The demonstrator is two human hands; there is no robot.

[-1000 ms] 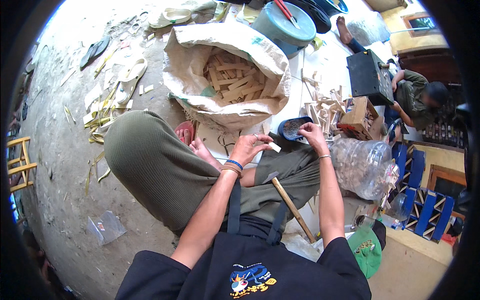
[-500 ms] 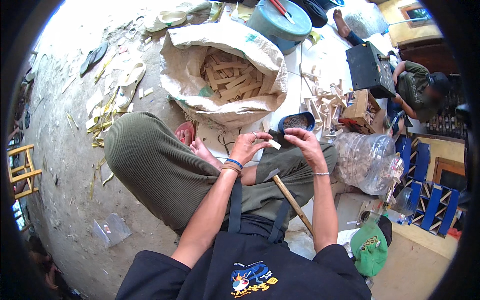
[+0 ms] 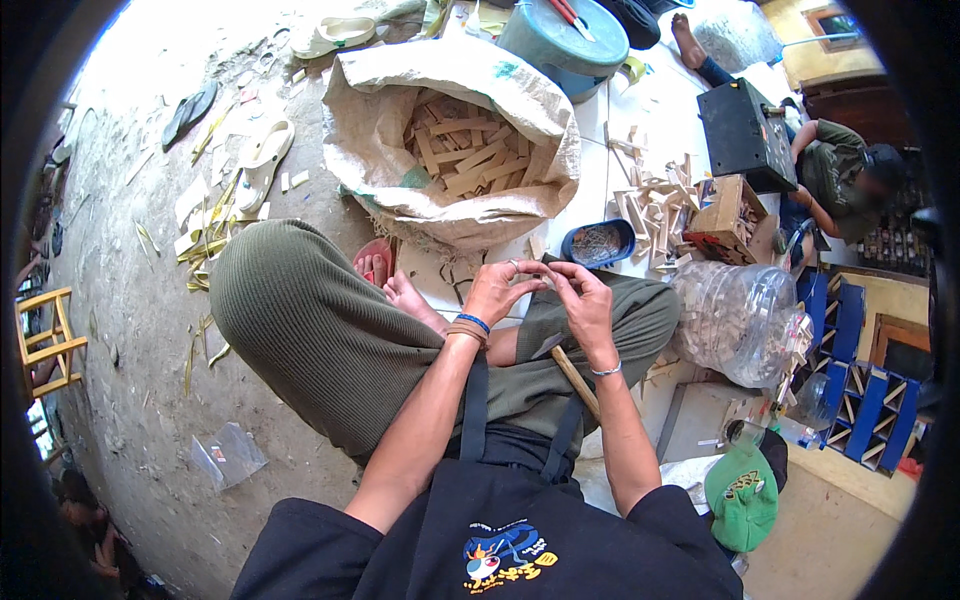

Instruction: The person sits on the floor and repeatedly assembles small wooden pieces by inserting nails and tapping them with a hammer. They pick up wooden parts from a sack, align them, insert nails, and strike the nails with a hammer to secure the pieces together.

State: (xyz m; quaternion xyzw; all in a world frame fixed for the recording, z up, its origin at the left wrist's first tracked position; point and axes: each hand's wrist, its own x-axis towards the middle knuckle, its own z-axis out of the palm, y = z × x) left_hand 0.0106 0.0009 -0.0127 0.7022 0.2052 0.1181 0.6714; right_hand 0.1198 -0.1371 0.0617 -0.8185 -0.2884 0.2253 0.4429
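Observation:
Over my lap, my left hand [image 3: 497, 292] is closed in a pinch on a small pale piece of wood [image 3: 546, 283], mostly covered by fingers now. My right hand [image 3: 585, 305] meets it there, thumb and fingertips pressed together at the wood; anything tiny in that pinch is hidden. Across my right thigh lies a hammer [image 3: 577, 383], its wooden handle partly behind my right forearm. Just beyond my hands sits a small blue tray [image 3: 628, 237] of fine, dark metallic bits, probably nails.
A big white woven sack [image 3: 360, 130] full of wood strips stands ahead. Loose wood pieces [image 3: 655, 215], a cardboard box [image 3: 722, 225] and a large clear plastic jar [image 3: 735, 320] lie to the right. Beyond sits another person [image 3: 840, 180] beside a black box [image 3: 745, 135].
My right hand has moved left and down from near the blue tray, and its fingertips now meet the wood piece in my left hand. The left hand has barely moved.

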